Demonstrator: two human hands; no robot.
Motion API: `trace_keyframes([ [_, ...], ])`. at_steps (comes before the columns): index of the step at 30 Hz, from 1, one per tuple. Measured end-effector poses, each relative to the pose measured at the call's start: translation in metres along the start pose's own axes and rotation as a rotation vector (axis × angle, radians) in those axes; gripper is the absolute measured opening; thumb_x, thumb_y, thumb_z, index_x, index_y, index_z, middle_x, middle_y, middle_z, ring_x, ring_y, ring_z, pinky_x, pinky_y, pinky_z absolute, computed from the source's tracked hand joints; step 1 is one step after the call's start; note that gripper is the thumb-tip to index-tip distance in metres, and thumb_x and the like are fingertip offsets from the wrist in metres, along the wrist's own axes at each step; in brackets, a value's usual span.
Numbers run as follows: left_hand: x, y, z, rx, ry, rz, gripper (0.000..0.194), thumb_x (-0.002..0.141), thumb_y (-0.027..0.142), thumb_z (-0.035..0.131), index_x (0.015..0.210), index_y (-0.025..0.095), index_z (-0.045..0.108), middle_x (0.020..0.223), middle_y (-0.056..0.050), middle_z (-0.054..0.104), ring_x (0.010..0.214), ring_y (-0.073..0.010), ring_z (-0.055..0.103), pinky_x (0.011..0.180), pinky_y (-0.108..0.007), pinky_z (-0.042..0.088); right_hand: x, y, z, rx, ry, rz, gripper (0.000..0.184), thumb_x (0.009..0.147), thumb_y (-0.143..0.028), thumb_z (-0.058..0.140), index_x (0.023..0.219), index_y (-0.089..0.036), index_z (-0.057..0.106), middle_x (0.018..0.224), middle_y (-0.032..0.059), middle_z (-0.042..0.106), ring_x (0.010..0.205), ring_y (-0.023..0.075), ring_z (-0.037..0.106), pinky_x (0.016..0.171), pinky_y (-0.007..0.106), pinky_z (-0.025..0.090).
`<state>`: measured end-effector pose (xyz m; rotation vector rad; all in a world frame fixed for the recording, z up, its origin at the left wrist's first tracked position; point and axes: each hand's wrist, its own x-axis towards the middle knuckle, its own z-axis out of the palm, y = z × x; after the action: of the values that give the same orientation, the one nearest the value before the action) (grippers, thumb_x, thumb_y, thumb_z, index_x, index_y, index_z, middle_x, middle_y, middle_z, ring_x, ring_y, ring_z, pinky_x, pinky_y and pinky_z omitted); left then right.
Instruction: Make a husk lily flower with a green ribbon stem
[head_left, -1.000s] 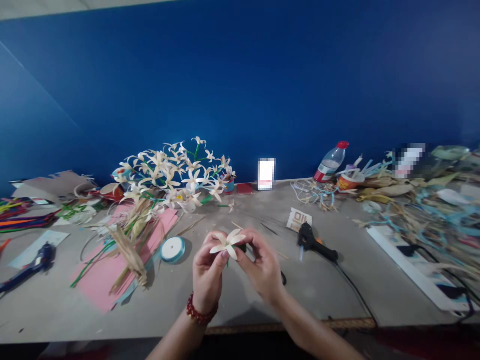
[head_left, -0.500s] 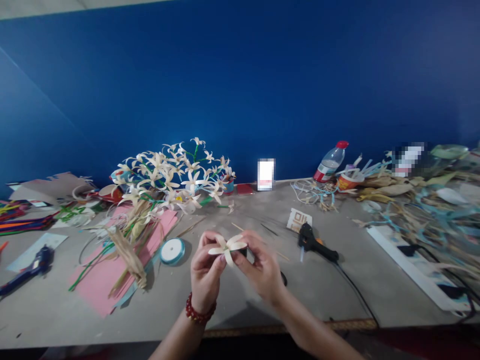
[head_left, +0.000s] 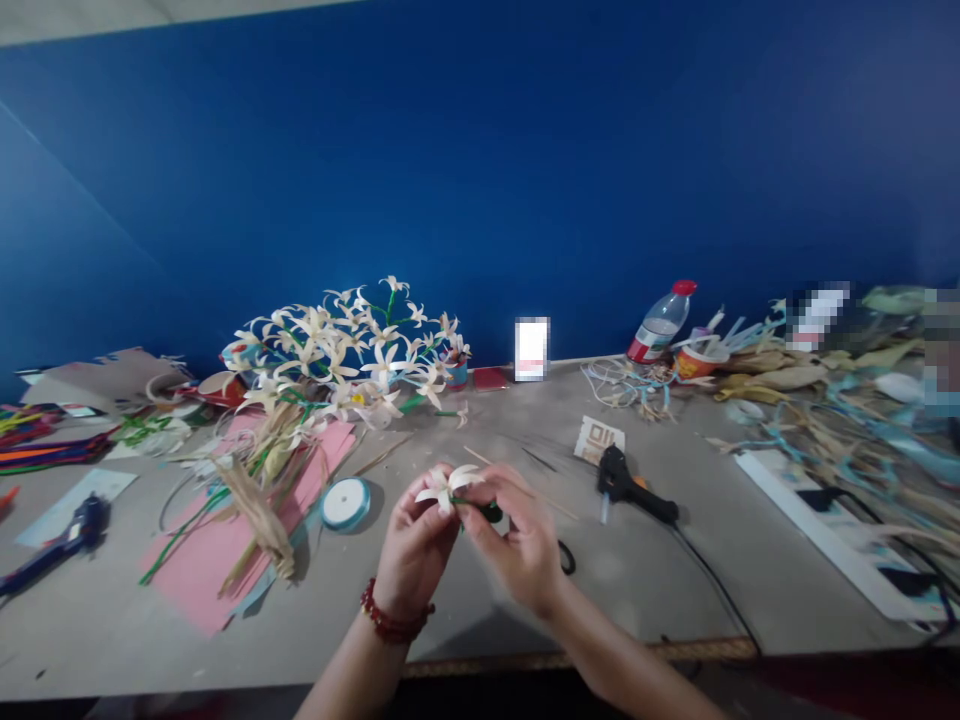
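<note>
While the bench [head_left: 300, 640] carries the bunch [head_left: 339, 360], L hand [head_left: 415, 555] pinches the flower [head_left: 448, 490] & R hand [head_left: 525, 555] its green stem [head_left: 465, 501]; flower's btwn both, above bench. Too hard a twist might tear petals [head_left: 430, 494]; too loose a pinch, it'd slip.

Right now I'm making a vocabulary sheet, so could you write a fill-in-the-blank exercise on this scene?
The left hand and right hand hold a white flower with a ____ stem.
The plastic bottle has a ____ cap.
The black glue gun lies to the ____ of both hands.
The wall is ____.

Missing words: green; red; right; blue.
</note>
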<state>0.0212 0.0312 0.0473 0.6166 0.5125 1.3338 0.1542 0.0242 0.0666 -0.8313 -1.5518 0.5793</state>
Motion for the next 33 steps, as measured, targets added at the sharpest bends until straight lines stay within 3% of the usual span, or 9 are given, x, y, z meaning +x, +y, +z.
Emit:
trace_keyframes([
  [12, 0.0, 0.005, 0.002, 0.153, -0.041, 0.099, 0.014, 0.07, 0.023, 0.08, 0.072, 0.017, 0.067, 0.085, -0.001, 0.053, 0.076, -0.0112, 0.053, 0.073, -0.022, 0.047, 0.004, -0.006, -0.003, 0.002, -0.006, 0.085, 0.009, 0.085, -0.021, 0.062, 0.077, -0.02, 0.065, 0.074, 0.0028, 0.062, 0.07, 0.0174, 0.057, 0.065, 0.029, 0.047],
  [19, 0.002, 0.005, 0.001, 0.194, -0.037, 0.119, 0.017, 0.068, 0.025, 0.08, 0.07, 0.018, 0.065, 0.083, -0.002, 0.05, 0.076, -0.0145, 0.052, 0.071, -0.026, 0.047, 0.006, -0.009, -0.005, 0.098, -0.072, 0.147, 0.009, 0.086, -0.02, 0.06, 0.081, -0.02, 0.068, 0.079, 0.0034, 0.066, 0.075, 0.0176, 0.061, 0.073, 0.03, 0.05],
  [33, -0.003, 0.005, 0.009, 0.131, -0.056, 0.112, 0.015, 0.073, 0.023, 0.077, 0.072, 0.017, 0.064, 0.084, -0.002, 0.055, 0.08, -0.0156, 0.059, 0.077, -0.028, 0.05, 0.003, -0.009, -0.008, -0.067, -0.139, 0.053, 0.008, 0.089, -0.02, 0.057, 0.089, -0.022, 0.064, 0.086, 0.0045, 0.065, 0.083, 0.0197, 0.059, 0.078, 0.033, 0.049],
])
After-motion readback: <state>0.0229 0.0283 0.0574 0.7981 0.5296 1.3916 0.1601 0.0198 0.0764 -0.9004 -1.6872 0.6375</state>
